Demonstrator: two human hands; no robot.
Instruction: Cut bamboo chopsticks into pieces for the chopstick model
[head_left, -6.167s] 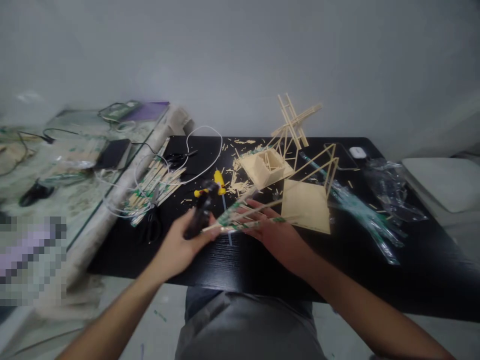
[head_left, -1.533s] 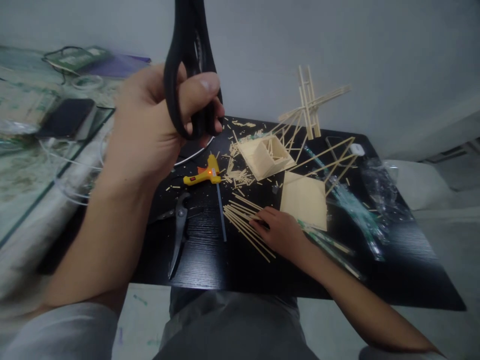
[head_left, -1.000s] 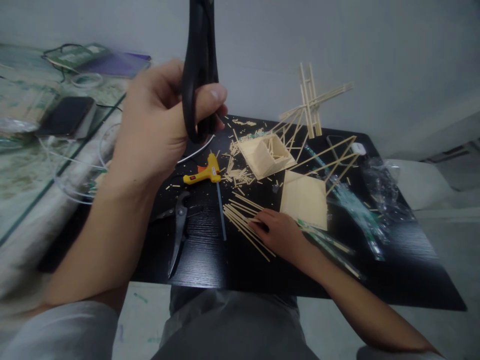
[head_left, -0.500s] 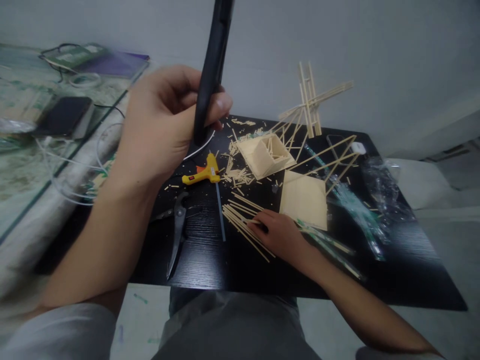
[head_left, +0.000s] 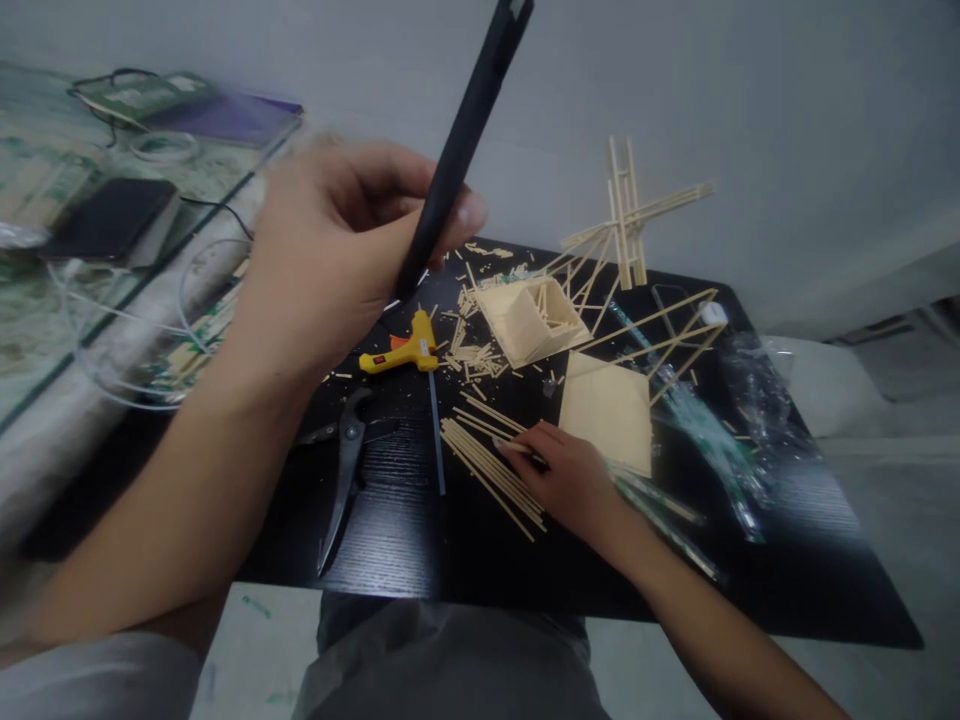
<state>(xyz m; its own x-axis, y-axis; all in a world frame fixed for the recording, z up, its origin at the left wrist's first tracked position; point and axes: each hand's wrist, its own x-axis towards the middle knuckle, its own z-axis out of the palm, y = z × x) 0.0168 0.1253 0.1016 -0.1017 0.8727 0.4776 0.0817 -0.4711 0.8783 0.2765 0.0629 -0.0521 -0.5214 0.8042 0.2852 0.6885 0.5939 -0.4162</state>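
My left hand is raised above the table, gripping a thin black phone that I see edge-on. Down on the dark table, my right hand pinches a thin wooden stick. Several loose wooden sticks lie side by side just left of those fingers. Behind the right wrist is a square wooden board with sticks rising from it. Farther back, a wooden base with a box-like part stands near a crossed stick frame.
A yellow glue gun with a glue stick lies mid-table, beside metal cutters. Short stick offcuts are scattered behind. Plastic wrapping is at the right. A second dark phone and cables are on the glass-topped surface at left.
The phone in my left hand has tilted to the right, and that hand has shifted slightly right. My right hand stays at the sticks, which are now spread a little more.
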